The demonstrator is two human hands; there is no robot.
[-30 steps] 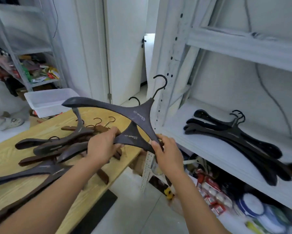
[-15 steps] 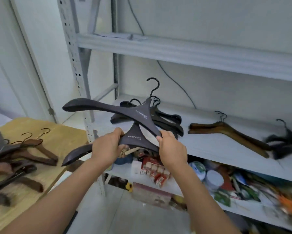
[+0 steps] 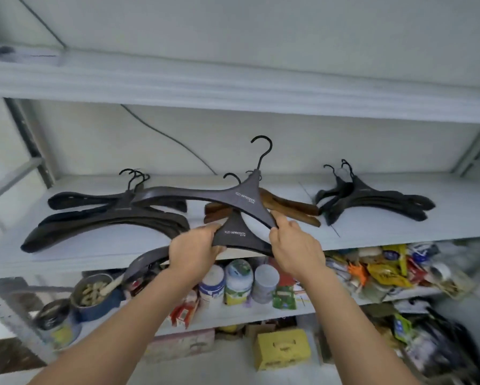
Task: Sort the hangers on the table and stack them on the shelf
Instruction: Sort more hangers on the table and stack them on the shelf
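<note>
Hanger piles (image 3: 105, 218) along a white shelf (image 3: 386, 234)

Straight past the fingers of left hand (image 3: 191, 251) and right hand (image 3: 294, 245): brown hangers (image 3: 291, 208) on the shelf (image 3: 372, 237), blocked. Left of the fingers: big black pile (image 3: 108, 222) fills the board nearly to the front edge, and the long arm of the held hangers (image 3: 227, 197) sticks out toward it. Right of the fingers: bare front strip, open up to the smaller black pile (image 3: 372, 201). Above the fingers: open to the upper board (image 3: 233, 87).

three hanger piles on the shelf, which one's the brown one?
The middle pile: brown wood, partly behind the held hangers; the left pile and right pile are black.
</note>
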